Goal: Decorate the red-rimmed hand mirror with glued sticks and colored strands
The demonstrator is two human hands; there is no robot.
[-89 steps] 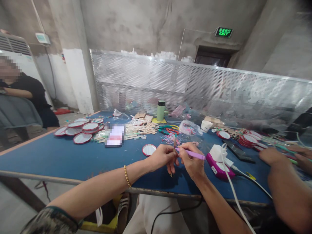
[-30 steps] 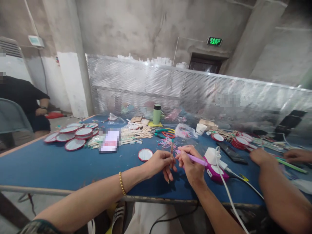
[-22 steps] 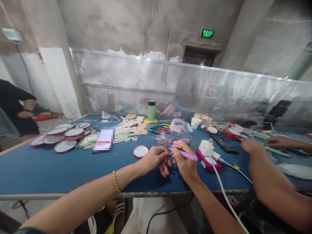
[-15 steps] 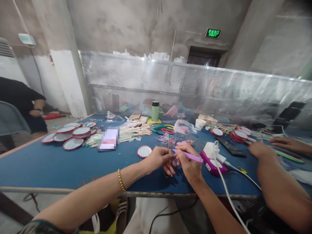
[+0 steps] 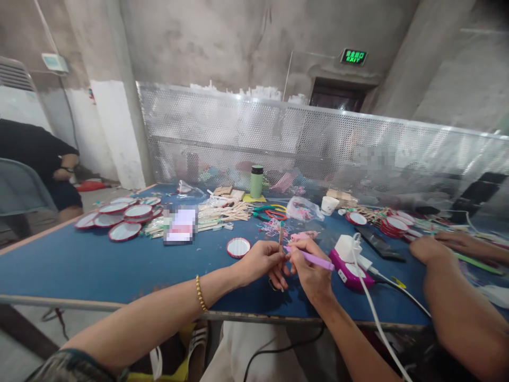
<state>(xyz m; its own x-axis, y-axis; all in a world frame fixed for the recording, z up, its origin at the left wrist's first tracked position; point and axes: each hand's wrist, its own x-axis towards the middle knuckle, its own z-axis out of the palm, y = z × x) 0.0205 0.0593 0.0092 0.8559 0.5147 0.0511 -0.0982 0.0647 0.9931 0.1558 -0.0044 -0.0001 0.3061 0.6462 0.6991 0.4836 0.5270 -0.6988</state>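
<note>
My left hand (image 5: 262,261), with a gold bead bracelet on its wrist, is closed on a thin wooden stick (image 5: 281,237) with a green end, held upright. Gripped in my right hand (image 5: 312,276) is a purple pen (image 5: 320,260), its front end close beside the stick. Whether pen and stick touch I cannot make out. A dark loop shows by my left fingers. Left of my hands lies a white disc with a red rim (image 5: 238,247). Just beyond them are a tangle of coloured strings (image 5: 270,227) and a pink tool (image 5: 304,235).
Stacked red-rimmed discs (image 5: 125,231) and bundled wooden sticks (image 5: 222,213) lie to the left and back. A green bottle (image 5: 256,183) and a paper cup (image 5: 329,205) stand behind. At right are a purple power strip (image 5: 352,273) with cables and a co-worker's arm (image 5: 449,286).
The whole view has shifted slightly, so things appear a little further right. Both hands keep their grip on the stick and the pen. The co-worker's hands at right moved slightly.
</note>
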